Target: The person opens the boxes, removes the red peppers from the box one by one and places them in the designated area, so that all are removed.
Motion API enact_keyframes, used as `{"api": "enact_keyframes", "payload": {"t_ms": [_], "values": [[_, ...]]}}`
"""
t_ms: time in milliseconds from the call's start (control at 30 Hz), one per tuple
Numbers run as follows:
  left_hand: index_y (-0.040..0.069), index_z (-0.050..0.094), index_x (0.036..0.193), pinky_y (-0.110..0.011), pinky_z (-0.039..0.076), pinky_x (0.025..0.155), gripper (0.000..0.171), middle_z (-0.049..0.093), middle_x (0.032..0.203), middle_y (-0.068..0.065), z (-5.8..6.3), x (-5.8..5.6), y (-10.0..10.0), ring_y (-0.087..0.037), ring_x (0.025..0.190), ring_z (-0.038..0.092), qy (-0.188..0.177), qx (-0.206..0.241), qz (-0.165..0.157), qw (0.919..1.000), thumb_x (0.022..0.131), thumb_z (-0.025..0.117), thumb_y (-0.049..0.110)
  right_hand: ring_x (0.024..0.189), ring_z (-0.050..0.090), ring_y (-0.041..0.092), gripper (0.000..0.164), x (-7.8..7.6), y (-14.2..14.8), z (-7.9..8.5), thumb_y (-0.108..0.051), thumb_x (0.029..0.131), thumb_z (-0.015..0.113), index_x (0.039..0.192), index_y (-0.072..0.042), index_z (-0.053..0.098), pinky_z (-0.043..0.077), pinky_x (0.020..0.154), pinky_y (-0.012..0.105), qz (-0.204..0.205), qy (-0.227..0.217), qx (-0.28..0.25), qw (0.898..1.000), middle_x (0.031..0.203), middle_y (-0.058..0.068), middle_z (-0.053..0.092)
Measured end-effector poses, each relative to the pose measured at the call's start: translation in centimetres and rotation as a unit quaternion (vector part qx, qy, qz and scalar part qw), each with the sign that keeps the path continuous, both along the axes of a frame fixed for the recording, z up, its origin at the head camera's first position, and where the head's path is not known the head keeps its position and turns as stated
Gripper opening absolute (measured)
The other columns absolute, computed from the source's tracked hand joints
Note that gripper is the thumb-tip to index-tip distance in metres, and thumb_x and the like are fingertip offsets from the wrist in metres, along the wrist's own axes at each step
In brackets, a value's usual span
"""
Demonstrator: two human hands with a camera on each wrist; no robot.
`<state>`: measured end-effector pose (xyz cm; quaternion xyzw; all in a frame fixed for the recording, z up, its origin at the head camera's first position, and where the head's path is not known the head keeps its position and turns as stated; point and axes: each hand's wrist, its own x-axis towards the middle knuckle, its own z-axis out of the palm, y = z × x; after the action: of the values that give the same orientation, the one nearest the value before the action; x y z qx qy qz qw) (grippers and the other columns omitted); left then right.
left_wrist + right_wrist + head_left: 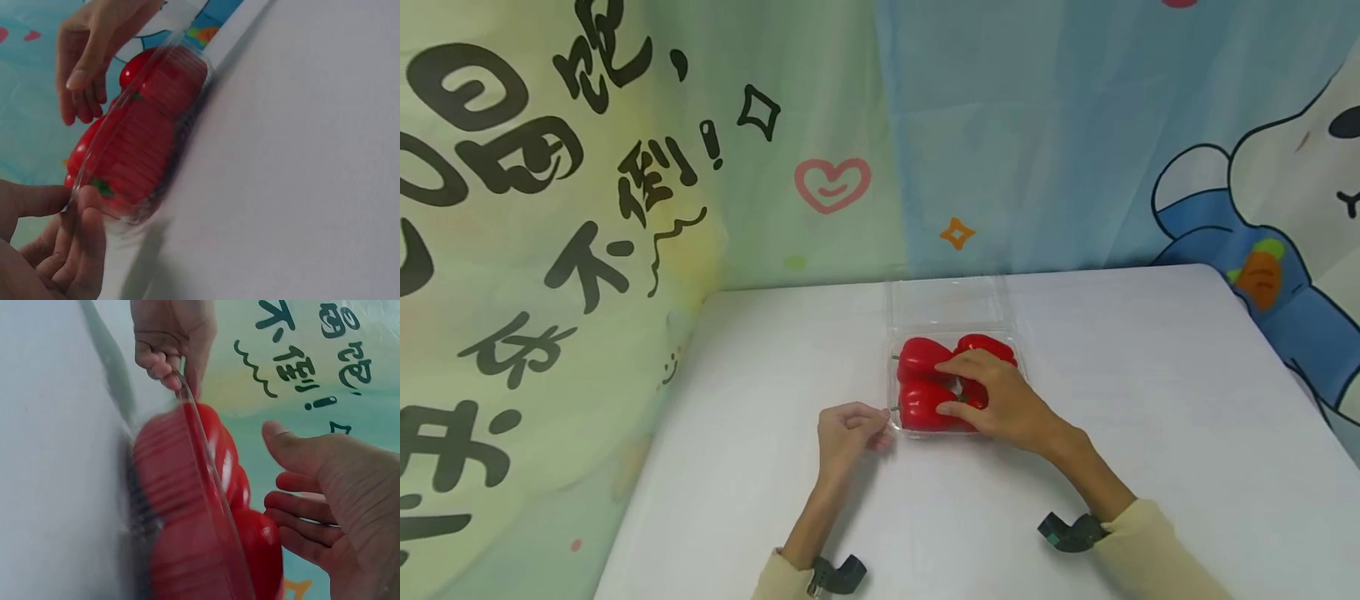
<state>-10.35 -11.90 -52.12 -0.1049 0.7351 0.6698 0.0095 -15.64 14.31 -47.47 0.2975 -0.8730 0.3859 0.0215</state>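
Observation:
A clear plastic clamshell box (925, 434) stands on the white table, its lid (949, 305) folded back toward the wall. Several shiny red bell peppers (925, 360) with green stems fill the box. At the front left corner, my left hand (850, 437) pinches the rim between thumb and fingers, as the left wrist view also shows. My right hand (997, 398) is over the peppers on the right side, fingers loosely bent and thumb apart. In the right wrist view that hand holds nothing, with a small gap to the nearest pepper (259, 550). It partly hides the right-hand peppers in the head view.
White cloth covers the table (760, 367). Behind it hangs a printed curtain (1045, 150) with a heart, stars and a cartoon animal, and dark lettering runs down its left side. Each wrist wears a dark camera mount (1071, 532).

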Motion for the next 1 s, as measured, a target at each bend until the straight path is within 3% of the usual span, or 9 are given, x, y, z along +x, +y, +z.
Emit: {"api": "enact_keyframes", "payload": {"t_ms": [167, 300, 367, 500, 700, 833, 1000], "values": [[0.004, 0.08, 0.093, -0.024, 0.058, 0.062, 0.023, 0.081, 0.078, -0.013, 0.1, 0.0, -0.9, -0.018, 0.068, 0.077, 0.009, -0.106, -0.036, 0.9937, 0.103, 0.074, 0.024, 0.128, 0.064, 0.027, 0.074, 0.9, -1.0, -0.8, -0.026, 0.076, 0.101, 0.142, -0.013, 0.069, 0.068, 0.091, 0.045, 0.0, -0.007, 0.028, 1.0, 0.137, 0.007, 0.069], [0.003, 0.081, 0.098, -0.026, 0.061, 0.064, 0.03, 0.081, 0.079, -0.01, 0.9, -1.0, -2.1, -0.02, 0.071, 0.077, 0.042, -0.165, -0.019, 0.9852, 0.109, 0.066, 0.027, 0.131, 0.064, 0.028, 0.072, 1.6, -1.4, -1.2, -0.027, 0.079, 0.099, 0.142, -0.012, 0.07, 0.066, 0.095, 0.047, -0.001, -0.007, 0.051, 0.999, 0.137, 0.006, 0.069], [0.002, 0.08, 0.1, -0.028, 0.063, 0.066, 0.033, 0.081, 0.083, -0.013, 1.4, -2.1, -2.4, -0.024, 0.074, 0.078, 0.047, -0.164, 0.003, 0.9853, 0.11, 0.063, 0.027, 0.134, 0.063, 0.03, 0.072, 1.7, -1.6, -1.3, -0.027, 0.079, 0.099, 0.143, -0.012, 0.069, 0.065, 0.097, 0.049, -0.004, -0.003, 0.062, 0.998, 0.138, 0.007, 0.069], [0.001, 0.08, 0.108, -0.034, 0.065, 0.07, 0.033, 0.083, 0.093, -0.018, 1.7, -4.8, -2.0, -0.032, 0.083, 0.081, 0.025, -0.136, 0.04, 0.9896, 0.11, 0.063, 0.03, 0.136, 0.063, 0.031, 0.076, 1.7, -1.8, -1.1, -0.029, 0.078, 0.1, 0.144, -0.012, 0.068, 0.064, 0.101, 0.053, -0.01, 0.007, 0.082, 0.997, 0.14, 0.008, 0.069], [0.002, 0.079, 0.113, -0.033, 0.066, 0.076, 0.034, 0.084, 0.105, -0.019, 0.4, -8.3, -0.4, -0.028, 0.09, 0.081, -0.005, -0.088, 0.05, 0.9949, 0.107, 0.068, 0.034, 0.133, 0.064, 0.032, 0.08, 1.6, -2.1, -0.9, -0.029, 0.074, 0.101, 0.145, -0.01, 0.067, 0.064, 0.099, 0.054, -0.004, 0.019, 0.099, 0.995, 0.14, 0.01, 0.07], [0.002, 0.078, 0.115, -0.028, 0.066, 0.076, 0.029, 0.084, 0.107, -0.018, -0.2, -9.5, 0.5, -0.021, 0.089, 0.081, -0.006, -0.065, 0.037, 0.9972, 0.105, 0.074, 0.029, 0.133, 0.065, 0.031, 0.082, 1.4, -2.2, -1.0, -0.029, 0.073, 0.102, 0.145, -0.011, 0.067, 0.064, 0.099, 0.052, -0.002, 0.01, 0.103, 0.995, 0.141, 0.01, 0.07], [0.0, 0.078, 0.109, -0.02, 0.06, 0.068, 0.02, 0.083, 0.099, -0.019, -0.2, -10.1, 1.2, -0.012, 0.077, 0.075, 0.011, -0.061, 0.039, 0.9973, 0.103, 0.076, 0.019, 0.136, 0.064, 0.033, 0.083, 1.2, -2.1, -0.8, -0.029, 0.076, 0.1, 0.148, -0.01, 0.064, 0.064, 0.1, 0.053, 0.002, -0.014, 0.098, 0.995, 0.144, 0.011, 0.069]]}}
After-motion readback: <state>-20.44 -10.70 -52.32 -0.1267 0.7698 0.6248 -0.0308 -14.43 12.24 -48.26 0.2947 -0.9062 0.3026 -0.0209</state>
